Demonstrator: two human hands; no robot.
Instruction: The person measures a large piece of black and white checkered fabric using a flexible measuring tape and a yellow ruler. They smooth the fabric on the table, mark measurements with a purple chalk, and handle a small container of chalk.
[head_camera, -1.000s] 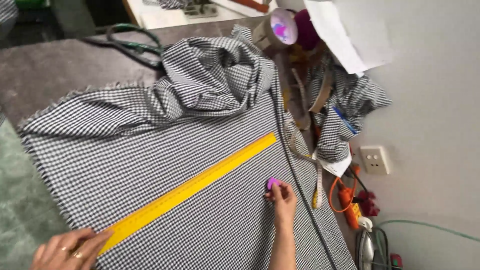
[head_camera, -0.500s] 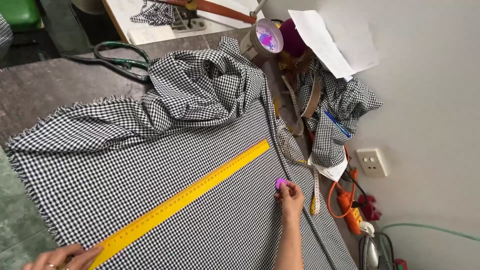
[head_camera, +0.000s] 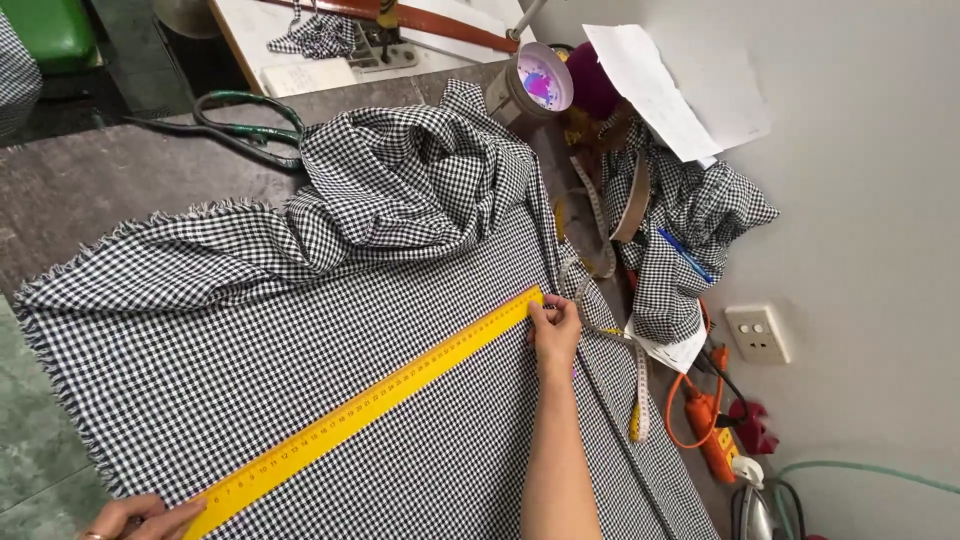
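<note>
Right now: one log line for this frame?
left hand: on near end of yellow ruler | right hand: at far end | ruler: flat, diagonal on checked fabric | tape measure: beside

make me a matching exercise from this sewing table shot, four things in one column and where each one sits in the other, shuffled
Things:
1. yellow ruler
2. right hand
3. left hand
4. wall socket

Places:
A. at the ruler's near end, bottom edge of the view
B. on the white wall, right of the table
C. lying slantwise across the checked fabric
D. at the ruler's far end, by the fabric's right edge

Pairs: 1-C, 2-D, 3-A, 4-B
</note>
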